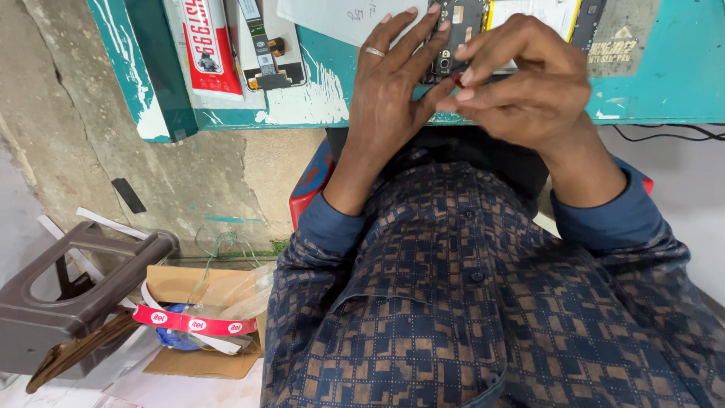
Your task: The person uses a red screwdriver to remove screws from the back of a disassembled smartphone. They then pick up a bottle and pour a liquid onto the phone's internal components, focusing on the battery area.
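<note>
An opened phone, back cover off, is lain at top centre of the frame on the teal tabletop; it is steadied under the flat, spread fingers of the left hand, while something too small to identify is pinched at its lower edge by the right hand. The step is judged to be fine work on the exposed board, for which a steady fingertip grip is called. A red-and-white tube is placed upper left, a white paper beside the phone, a red-taped cardboard box lower left.

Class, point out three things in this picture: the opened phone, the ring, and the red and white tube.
opened phone (462, 23), head view, on its exposed circuit board.
ring (374, 51), head view, on the band.
red and white tube (208, 47), head view, on its red middle.
</note>
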